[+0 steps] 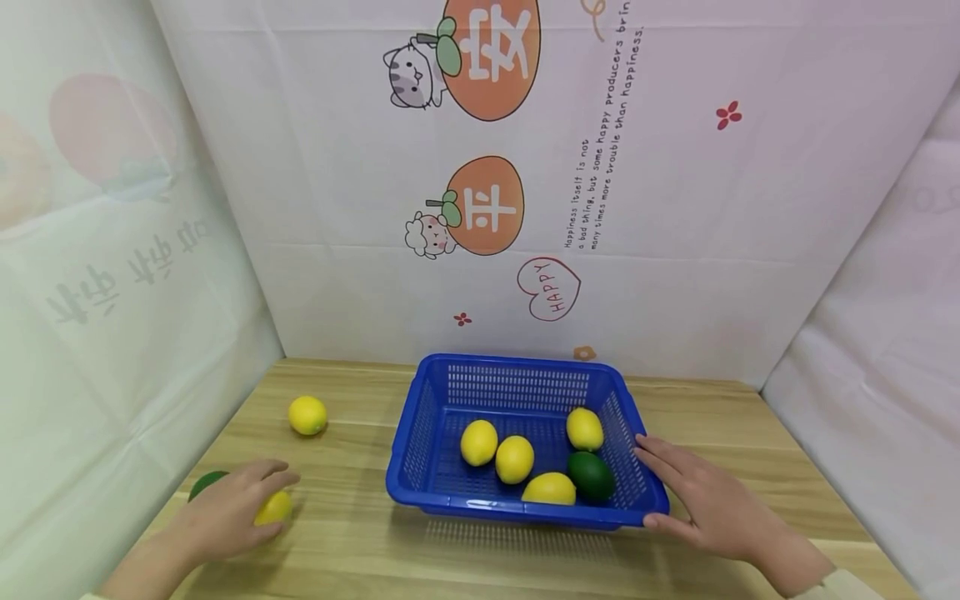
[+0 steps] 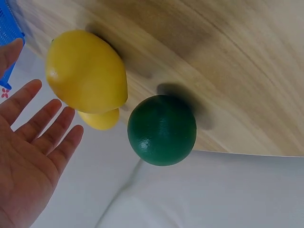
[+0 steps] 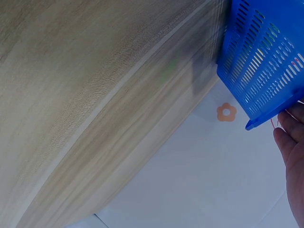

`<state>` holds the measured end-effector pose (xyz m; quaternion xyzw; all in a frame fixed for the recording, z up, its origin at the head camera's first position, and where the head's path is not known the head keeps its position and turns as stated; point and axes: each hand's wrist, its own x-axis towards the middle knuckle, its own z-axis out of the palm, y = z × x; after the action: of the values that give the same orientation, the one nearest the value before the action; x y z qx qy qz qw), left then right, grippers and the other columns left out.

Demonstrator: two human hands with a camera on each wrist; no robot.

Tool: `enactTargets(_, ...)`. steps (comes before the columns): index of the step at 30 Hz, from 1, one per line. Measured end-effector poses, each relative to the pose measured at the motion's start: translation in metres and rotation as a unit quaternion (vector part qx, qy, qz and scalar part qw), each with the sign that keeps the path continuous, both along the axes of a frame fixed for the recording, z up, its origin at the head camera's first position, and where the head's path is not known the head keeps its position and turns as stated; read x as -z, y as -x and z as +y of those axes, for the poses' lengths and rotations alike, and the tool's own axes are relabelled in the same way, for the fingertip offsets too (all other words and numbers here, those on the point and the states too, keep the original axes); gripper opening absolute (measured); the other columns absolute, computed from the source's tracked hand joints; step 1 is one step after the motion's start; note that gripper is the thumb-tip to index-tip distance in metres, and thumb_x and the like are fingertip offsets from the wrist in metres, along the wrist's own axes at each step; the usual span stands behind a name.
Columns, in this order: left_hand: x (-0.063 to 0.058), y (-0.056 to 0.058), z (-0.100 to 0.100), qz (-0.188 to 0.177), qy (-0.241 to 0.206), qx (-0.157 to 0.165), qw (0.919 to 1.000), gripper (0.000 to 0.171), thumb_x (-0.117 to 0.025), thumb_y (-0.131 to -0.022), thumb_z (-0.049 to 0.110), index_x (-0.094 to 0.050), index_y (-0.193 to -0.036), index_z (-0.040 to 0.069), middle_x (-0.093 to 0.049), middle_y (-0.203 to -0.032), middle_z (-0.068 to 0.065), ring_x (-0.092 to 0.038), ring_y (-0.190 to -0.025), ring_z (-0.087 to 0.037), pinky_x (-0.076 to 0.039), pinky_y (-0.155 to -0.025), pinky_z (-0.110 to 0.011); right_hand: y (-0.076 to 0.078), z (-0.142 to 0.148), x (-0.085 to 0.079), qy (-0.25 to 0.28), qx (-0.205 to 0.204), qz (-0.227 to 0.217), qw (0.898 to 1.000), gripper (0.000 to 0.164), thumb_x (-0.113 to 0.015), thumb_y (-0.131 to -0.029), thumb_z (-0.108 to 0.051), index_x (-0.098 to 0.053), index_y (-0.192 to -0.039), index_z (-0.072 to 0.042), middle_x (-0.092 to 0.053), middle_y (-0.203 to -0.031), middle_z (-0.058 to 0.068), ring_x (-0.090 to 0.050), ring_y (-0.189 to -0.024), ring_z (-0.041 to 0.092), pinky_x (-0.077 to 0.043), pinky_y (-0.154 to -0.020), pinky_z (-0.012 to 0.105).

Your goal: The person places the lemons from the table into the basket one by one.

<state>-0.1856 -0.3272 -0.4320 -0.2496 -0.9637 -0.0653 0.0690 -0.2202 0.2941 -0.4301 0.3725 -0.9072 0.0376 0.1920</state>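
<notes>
My left hand [image 1: 228,510] is over the left side of the table, above a lemon [image 1: 274,507] and a dark green round fruit [image 1: 207,483] that it partly covers. In the left wrist view its fingers are spread beside the lemon [image 2: 87,71], not around it; the smooth green fruit [image 2: 162,130] sits farther from the fingers. At the right end of a blue plastic basket [image 1: 517,510], my right hand [image 1: 716,504] touches the rim, its fingers extended over the edge and its thumb by the near corner. Several lemons [image 1: 514,460] and one dark green fruit [image 1: 591,476] lie in the basket.
Another lemon [image 1: 307,415] lies farther back on the left of the wooden table [image 1: 337,550]. Printed white cloth [image 1: 360,292] rises behind the table, with white cloth sides at left and right.
</notes>
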Motion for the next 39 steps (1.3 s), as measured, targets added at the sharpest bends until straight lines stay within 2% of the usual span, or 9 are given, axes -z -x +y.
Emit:
enactTargets(8,0.009,-0.001,-0.003,-0.032,0.001,-0.008,0.9994,0.056,-0.086,-0.070,0.025,-0.066,-0.118,0.005,-0.059,-0.121,-0.020,-0.058,-0.107,-0.039,-0.053,-0.082,-0.053,0.000,0.000,0.001,-0.001,0.002,-0.004,1.000,0.075,-0.070,-0.083,-0.053,-0.054,-0.136,-0.003,-0.049,-0.142,0.015,-0.054,-0.120,0.034,-0.053,-0.087,0.051)
enactTargets(16,0.014,-0.001,-0.004,-0.023,0.000,-0.001,0.9997,0.054,-0.087,-0.068,0.023,-0.067,-0.115,0.006,-0.060,-0.119,-0.020,-0.060,-0.104,-0.038,-0.054,-0.080,-0.052,0.000,0.000,0.001,0.002,-0.004,0.002,1.000,0.075,-0.071,-0.082,-0.052,-0.054,-0.136,-0.003,-0.049,-0.142,0.015,-0.054,-0.120,0.033,-0.053,-0.087,0.050)
enactTargets(25,0.014,0.000,-0.005,-0.047,-0.001,0.008,0.9989,0.050,-0.087,-0.069,0.020,-0.067,-0.112,0.004,-0.060,-0.118,-0.022,-0.060,-0.102,-0.039,-0.054,-0.078,-0.052,0.000,0.000,0.002,0.000,-0.002,0.003,1.000,0.075,-0.071,-0.083,-0.052,-0.054,-0.137,-0.003,-0.048,-0.142,0.015,-0.053,-0.121,0.034,-0.053,-0.088,0.050)
enactTargets(33,0.016,0.001,-0.007,-0.055,0.006,0.010,0.9984,0.052,-0.088,-0.064,0.008,-0.067,-0.111,0.003,-0.059,-0.118,-0.022,-0.060,-0.102,-0.039,-0.054,-0.078,-0.051,0.001,-0.001,0.002,0.003,-0.006,0.007,1.000,0.076,-0.071,-0.082,-0.052,-0.054,-0.137,-0.002,-0.048,-0.142,0.015,-0.053,-0.121,0.034,-0.052,-0.089,0.050)
enactTargets(39,0.017,0.003,-0.005,-0.048,0.009,0.008,0.9988,0.047,-0.085,-0.068,0.002,-0.067,-0.111,0.003,-0.061,-0.117,-0.020,-0.060,-0.103,-0.039,-0.053,-0.081,-0.054,0.001,0.000,0.002,0.001,-0.003,0.006,1.000,0.075,-0.071,-0.083,-0.053,-0.054,-0.137,-0.003,-0.048,-0.143,0.014,-0.052,-0.122,0.033,-0.052,-0.089,0.050)
